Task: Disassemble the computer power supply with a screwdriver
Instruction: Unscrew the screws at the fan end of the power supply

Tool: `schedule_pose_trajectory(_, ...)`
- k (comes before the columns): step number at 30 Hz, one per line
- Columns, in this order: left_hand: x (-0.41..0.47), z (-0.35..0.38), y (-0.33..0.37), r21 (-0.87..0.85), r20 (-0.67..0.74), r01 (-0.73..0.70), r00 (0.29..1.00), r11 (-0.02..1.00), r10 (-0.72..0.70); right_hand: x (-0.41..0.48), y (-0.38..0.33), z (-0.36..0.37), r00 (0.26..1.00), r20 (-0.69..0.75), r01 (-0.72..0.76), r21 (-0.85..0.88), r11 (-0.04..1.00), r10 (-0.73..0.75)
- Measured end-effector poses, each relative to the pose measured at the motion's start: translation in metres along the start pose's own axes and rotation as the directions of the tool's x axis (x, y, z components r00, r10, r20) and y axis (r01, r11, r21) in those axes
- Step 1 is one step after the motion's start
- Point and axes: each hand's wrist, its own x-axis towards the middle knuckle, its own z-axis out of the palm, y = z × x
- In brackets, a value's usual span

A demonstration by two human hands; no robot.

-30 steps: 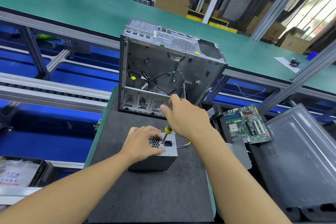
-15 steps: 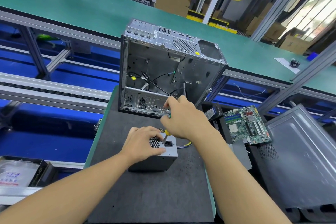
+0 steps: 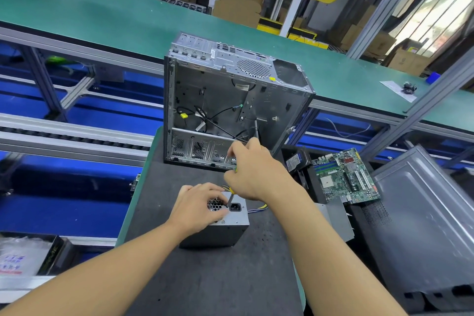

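The left hand point(image 3: 197, 206) is seen curled over the vented top face of the power supply point(image 3: 237, 219), which is set on the black mat point(image 3: 205, 277) just in front of the open computer case point(image 3: 230, 100). The screwdriver point(image 3: 230, 198) is gripped by its handle in the closed right hand point(image 3: 252, 174), its tip placed on that face beside the socket point(image 3: 235, 207). A motherboard point(image 3: 346, 177) and side panel point(image 3: 423, 226) are noted further right.

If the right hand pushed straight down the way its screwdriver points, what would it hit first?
The power supply; the screwdriver in the right hand seems to touch its top face.
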Motion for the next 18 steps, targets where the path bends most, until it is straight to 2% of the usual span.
schedule_pose_trajectory(5,0.001,-0.003,0.0,-0.012,0.036,0.018,0.999,1.0,-0.017,0.003,0.002,0.002,0.996,-0.074,-0.064,-0.095,0.993,0.057)
schedule_pose_trajectory(14,0.011,-0.008,0.007,-0.039,0.081,0.048,0.996,0.998,-0.044,0.004,0.004,-0.002,1.0,-0.017,-0.02,0.039,0.999,0.021)
schedule_pose_trajectory(18,0.019,-0.014,0.009,0.003,0.14,-0.012,0.99,1.0,0.011,0.007,0.005,-0.003,0.998,-0.014,-0.054,0.032,0.998,0.055)
